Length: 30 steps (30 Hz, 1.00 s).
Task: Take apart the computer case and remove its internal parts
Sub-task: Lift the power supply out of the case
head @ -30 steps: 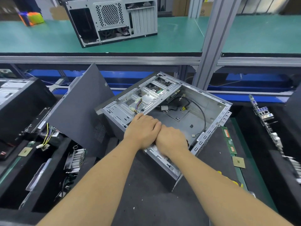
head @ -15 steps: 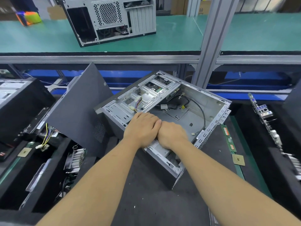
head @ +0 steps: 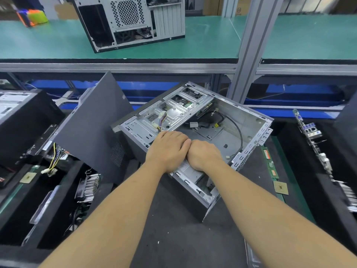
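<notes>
Forearms reach in from the near edge. Left hand (head: 167,149) and right hand (head: 203,156) sit knuckle to knuckle over the near wall of the computer case (head: 249,120), fingers curled down inside; what they grip cannot be seen. Case lies on its side on the dark surface (head: 173,235), open face up, bare grey metal, long axis running near-right to far-left. Black cable (head: 238,130) loops across its floor. Removed side panel (head: 92,130) leans at its left. No legible writing. Second case (head: 131,20) stands on the green shelf (head: 202,43) beyond.
</notes>
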Motion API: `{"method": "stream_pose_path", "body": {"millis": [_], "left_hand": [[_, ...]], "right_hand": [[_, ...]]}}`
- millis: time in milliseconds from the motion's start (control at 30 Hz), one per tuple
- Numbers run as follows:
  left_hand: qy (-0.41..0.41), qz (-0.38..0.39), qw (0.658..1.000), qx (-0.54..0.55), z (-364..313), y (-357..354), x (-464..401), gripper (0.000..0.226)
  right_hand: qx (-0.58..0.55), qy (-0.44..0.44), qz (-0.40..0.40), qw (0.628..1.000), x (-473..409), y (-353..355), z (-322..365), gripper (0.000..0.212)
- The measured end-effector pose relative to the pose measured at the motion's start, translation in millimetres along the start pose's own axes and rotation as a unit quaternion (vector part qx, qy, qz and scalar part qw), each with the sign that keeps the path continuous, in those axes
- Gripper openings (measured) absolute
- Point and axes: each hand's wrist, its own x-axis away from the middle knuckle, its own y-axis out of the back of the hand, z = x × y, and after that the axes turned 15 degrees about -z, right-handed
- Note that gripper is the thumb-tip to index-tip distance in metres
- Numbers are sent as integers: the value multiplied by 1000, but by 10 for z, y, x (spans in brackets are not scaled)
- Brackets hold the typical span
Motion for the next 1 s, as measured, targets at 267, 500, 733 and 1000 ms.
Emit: {"method": "stream_pose_path", "body": {"millis": [267,500,733,1000], "left_hand": [[0,-3,1000,6,2,5,10,46],[1,-1,1000,14,6,4,2,38],[11,9,1000,19,13,33,-40,56],[4,6,1000,13,20,21,-32,41]], "right_hand": [[-10,-27,-9,1000,19,-39,1,12],[10,-24,-27,999,64,-59,58,17],[3,-38,-21,999,-21,1,70,8],[13,-32,-22,999,8,-94,91,6]]}}
